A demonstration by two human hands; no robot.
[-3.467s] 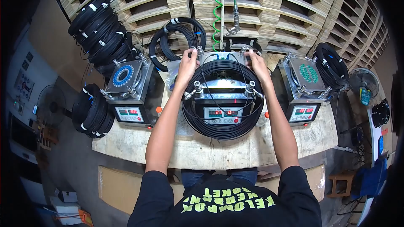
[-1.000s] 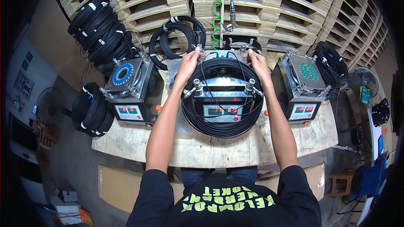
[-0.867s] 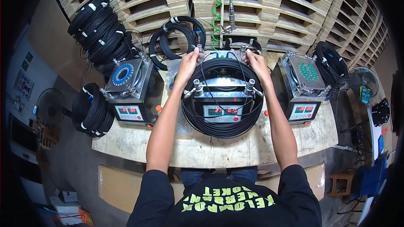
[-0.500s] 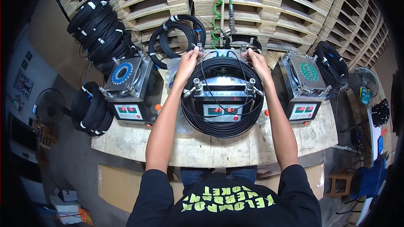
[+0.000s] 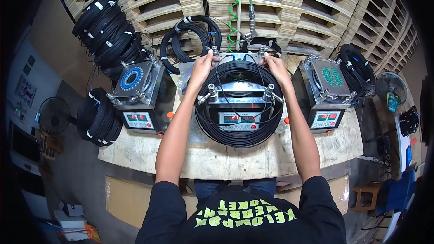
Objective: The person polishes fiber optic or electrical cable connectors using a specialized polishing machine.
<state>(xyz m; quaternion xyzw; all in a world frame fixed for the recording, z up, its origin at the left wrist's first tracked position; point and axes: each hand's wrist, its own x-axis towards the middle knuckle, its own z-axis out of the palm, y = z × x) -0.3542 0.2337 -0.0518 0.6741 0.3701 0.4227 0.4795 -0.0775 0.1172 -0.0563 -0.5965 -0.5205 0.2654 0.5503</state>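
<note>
A polishing-type machine with a digital display (image 5: 238,121) stands in the middle of the bench, its steel top plate (image 5: 237,88) held by corner knobs. A large coil of black cable (image 5: 239,141) hangs round its front, and thin strands run up to the plate's connectors. At the rear left corner, my left hand (image 5: 203,67) is closed on a clamp knob (image 5: 214,50). My right hand (image 5: 275,68) is closed at the rear right clamp knob (image 5: 261,50), its fingers partly hidden. Two front knobs (image 5: 212,89) stand untouched.
Similar machines stand at left (image 5: 138,83) and right (image 5: 327,81). Black cable coils are stacked (image 5: 108,34) at the left, with more coils (image 5: 355,70) at the right. A green air hose (image 5: 250,0) hangs before wooden pallets (image 5: 172,2). Orange-capped bottles (image 5: 170,115) flank the middle machine.
My right hand has shifted slightly inward against the rear right knob. My left hand stays almost in place. The hanging hose fitting has swung a little to the right.
</note>
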